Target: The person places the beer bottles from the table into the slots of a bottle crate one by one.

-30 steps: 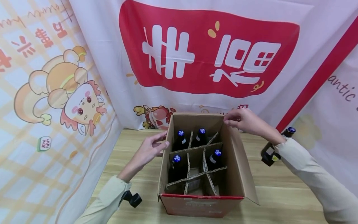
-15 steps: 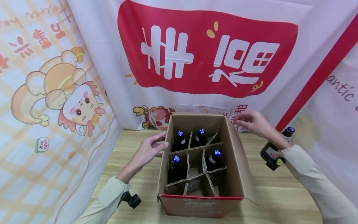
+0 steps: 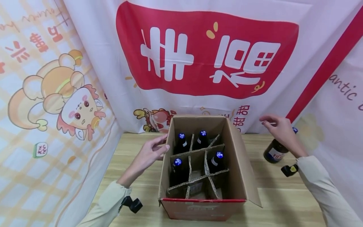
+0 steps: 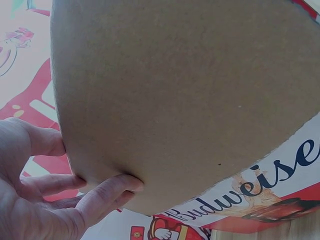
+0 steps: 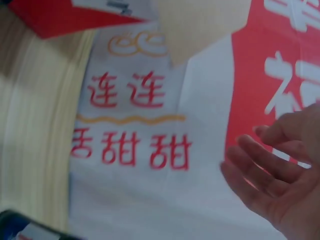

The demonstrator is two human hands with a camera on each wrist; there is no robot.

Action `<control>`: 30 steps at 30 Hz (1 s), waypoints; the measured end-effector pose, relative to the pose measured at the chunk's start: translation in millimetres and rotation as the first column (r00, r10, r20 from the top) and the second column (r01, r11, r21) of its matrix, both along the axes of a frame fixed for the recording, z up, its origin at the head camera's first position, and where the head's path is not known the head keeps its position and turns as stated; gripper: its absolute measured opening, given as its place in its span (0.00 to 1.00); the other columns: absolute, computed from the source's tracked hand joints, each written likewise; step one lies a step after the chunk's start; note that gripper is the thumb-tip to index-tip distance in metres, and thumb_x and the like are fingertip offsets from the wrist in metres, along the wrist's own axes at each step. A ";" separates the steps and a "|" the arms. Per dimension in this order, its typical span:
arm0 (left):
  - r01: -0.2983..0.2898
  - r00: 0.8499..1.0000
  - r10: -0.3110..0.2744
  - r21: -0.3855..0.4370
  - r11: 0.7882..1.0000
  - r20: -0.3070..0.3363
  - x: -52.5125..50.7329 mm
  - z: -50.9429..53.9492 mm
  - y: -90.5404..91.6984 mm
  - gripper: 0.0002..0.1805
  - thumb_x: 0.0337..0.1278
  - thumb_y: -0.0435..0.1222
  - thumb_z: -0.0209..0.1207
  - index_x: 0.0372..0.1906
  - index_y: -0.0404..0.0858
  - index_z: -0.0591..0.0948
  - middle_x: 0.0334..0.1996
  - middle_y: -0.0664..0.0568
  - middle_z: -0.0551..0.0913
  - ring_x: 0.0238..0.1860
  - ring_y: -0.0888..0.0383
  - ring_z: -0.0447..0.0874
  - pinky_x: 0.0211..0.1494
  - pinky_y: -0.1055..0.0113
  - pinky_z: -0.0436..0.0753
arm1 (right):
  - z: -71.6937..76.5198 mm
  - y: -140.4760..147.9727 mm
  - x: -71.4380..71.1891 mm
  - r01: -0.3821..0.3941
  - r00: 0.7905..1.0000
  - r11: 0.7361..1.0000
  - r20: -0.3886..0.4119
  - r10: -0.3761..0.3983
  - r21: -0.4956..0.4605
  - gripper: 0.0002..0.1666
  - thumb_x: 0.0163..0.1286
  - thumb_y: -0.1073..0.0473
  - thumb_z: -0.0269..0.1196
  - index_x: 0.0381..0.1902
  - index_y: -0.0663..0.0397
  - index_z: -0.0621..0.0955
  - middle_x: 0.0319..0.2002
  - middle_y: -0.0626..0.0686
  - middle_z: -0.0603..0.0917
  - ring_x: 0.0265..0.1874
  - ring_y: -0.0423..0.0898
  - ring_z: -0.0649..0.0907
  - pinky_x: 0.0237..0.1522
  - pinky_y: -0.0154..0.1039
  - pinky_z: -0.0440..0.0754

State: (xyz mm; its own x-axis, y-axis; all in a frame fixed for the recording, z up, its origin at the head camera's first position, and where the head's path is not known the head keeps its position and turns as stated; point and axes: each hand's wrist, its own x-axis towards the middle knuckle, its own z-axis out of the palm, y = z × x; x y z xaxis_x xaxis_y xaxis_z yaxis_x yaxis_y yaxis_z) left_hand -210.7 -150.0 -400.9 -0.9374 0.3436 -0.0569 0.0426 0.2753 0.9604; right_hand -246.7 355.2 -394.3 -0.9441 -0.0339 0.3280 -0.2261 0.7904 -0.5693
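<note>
An open cardboard box stands on the table with crossed cardboard dividers. Several dark, blue-capped beer bottles stand upright in its compartments; some compartments in the near rows hold none. My left hand touches the box's left side. In the left wrist view, the left hand's fingertips rest on a brown cardboard flap near its edge. My right hand is in the air with loosely bent fingers, holding nothing. It partly covers another beer bottle standing right of the box.
The wooden table extends on both sides of the box. A printed white-and-red cloth hangs behind it, and a patterned cloth covers the left side. The box's right flap sticks outward.
My right hand has left the box's far right corner and moved right, over towards the single bottle. The left hand has stayed by the box's left side.
</note>
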 end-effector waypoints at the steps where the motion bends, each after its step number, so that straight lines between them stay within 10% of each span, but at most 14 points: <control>1: 0.000 1.000 0.000 -0.001 1.000 -0.001 -0.5 0.1 0.5 0.35 0.75 0.38 0.60 0.80 0.36 0.64 0.77 0.33 0.66 0.64 0.35 0.81 0.54 0.55 0.92 | -2.7 7.3 -0.3 0.039 0.999 0.999 -0.030 -0.038 0.011 0.14 0.80 0.62 0.58 0.54 0.63 0.85 0.50 0.68 0.88 0.41 0.48 0.86 0.35 0.12 0.73; 6: 0.014 1.000 -0.014 -0.002 1.000 -0.011 -3.1 1.7 3.0 0.35 0.75 0.39 0.60 0.80 0.36 0.64 0.79 0.34 0.63 0.64 0.35 0.82 0.55 0.55 0.91 | -9.7 48.7 0.9 0.222 0.970 0.974 -0.111 -0.216 0.047 0.17 0.78 0.61 0.55 0.51 0.67 0.85 0.44 0.69 0.88 0.28 0.25 0.72 0.26 0.17 0.68; 13: 0.015 1.000 -0.015 -0.007 1.000 -0.013 -4.3 2.2 2.6 0.35 0.75 0.38 0.60 0.80 0.36 0.64 0.78 0.33 0.64 0.64 0.35 0.82 0.54 0.56 0.92 | -21.6 93.4 2.5 0.328 0.944 0.944 0.033 -0.328 -0.014 0.29 0.80 0.48 0.57 0.62 0.70 0.79 0.54 0.71 0.83 0.38 0.26 0.71 0.32 0.18 0.70; 17: 0.009 1.000 -0.009 -0.002 1.000 -0.006 -4.7 1.9 2.9 0.35 0.75 0.38 0.60 0.80 0.36 0.64 0.78 0.33 0.64 0.64 0.35 0.82 0.54 0.55 0.91 | -58.2 101.0 -4.3 0.390 0.919 0.894 0.037 -0.391 -0.219 0.28 0.78 0.49 0.62 0.58 0.72 0.81 0.37 0.46 0.89 0.30 0.21 0.73 0.31 0.16 0.72; 20: -0.006 1.000 0.006 -0.012 1.000 -0.005 -4.0 1.2 2.3 0.34 0.75 0.37 0.60 0.80 0.36 0.64 0.78 0.34 0.64 0.64 0.36 0.82 0.54 0.55 0.91 | -95.7 92.7 -12.2 0.457 0.858 0.803 -0.048 -0.512 -0.382 0.28 0.77 0.46 0.63 0.54 0.69 0.83 0.28 0.25 0.79 0.28 0.23 0.74 0.33 0.16 0.71; 23: -0.008 1.000 0.007 -0.014 1.000 -0.004 -3.0 -0.2 1.0 0.34 0.75 0.36 0.59 0.80 0.36 0.64 0.79 0.34 0.64 0.64 0.36 0.82 0.55 0.52 0.91 | -124.3 80.3 -18.7 0.503 0.745 0.725 -0.188 -0.640 -0.471 0.28 0.76 0.41 0.64 0.53 0.63 0.86 0.30 0.22 0.76 0.32 0.25 0.75 0.39 0.19 0.71; 26: -0.003 1.000 0.003 -0.004 1.000 0.003 -1.4 -1.3 0.7 0.34 0.75 0.36 0.60 0.80 0.36 0.64 0.79 0.34 0.64 0.64 0.35 0.82 0.54 0.52 0.91 | -139.9 76.0 -22.5 0.497 0.667 0.702 -0.292 -0.685 -0.510 0.27 0.76 0.42 0.65 0.53 0.61 0.86 0.35 0.28 0.79 0.36 0.23 0.75 0.43 0.20 0.71; 30: -0.005 1.000 0.005 0.001 1.000 0.003 0.5 -1.8 -0.3 0.35 0.75 0.38 0.60 0.80 0.36 0.64 0.78 0.33 0.64 0.65 0.34 0.81 0.54 0.55 0.92 | -148.3 75.8 -23.4 0.479 0.650 0.720 -0.349 -0.675 -0.502 0.25 0.75 0.44 0.67 0.54 0.61 0.85 0.39 0.41 0.84 0.37 0.21 0.74 0.43 0.20 0.71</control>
State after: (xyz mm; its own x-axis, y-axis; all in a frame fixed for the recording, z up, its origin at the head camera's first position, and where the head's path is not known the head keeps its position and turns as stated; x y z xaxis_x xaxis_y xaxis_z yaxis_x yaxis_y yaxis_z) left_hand -210.2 -150.3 -402.7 -0.9391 0.3385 -0.0592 0.0385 0.2746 0.9608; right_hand -270.1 431.1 -542.6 -0.4363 0.6655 0.6056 -0.1042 0.6312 -0.7686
